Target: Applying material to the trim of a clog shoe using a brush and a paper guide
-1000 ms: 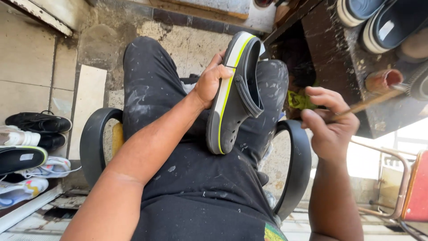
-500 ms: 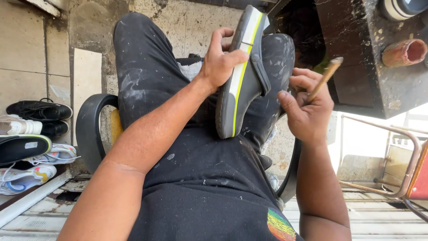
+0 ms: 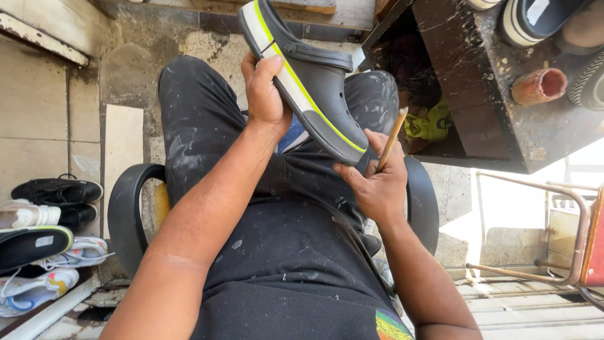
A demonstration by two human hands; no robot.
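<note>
Left hand (image 3: 265, 94) now lifts the grey clog (image 3: 308, 75) higher, gripping its sole, while the right hand (image 3: 371, 182), just below, pinches a wooden stick (image 3: 391, 140) upright.

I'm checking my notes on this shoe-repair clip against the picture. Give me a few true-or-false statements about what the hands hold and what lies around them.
1. The left hand grips a grey clog with a yellow-green stripe. True.
2. The right hand holds a pair of scissors. False: it holds a thin wooden stick.
3. The clog lies flat on the floor. False: it is held up in the air above the person's lap.
4. Several shoes lie on the floor at the left. True.
5. The person sits on a chair with black armrests. True.
6. The dark table at the upper right is bare. False: footwear and a reddish pot stand on it.
</note>
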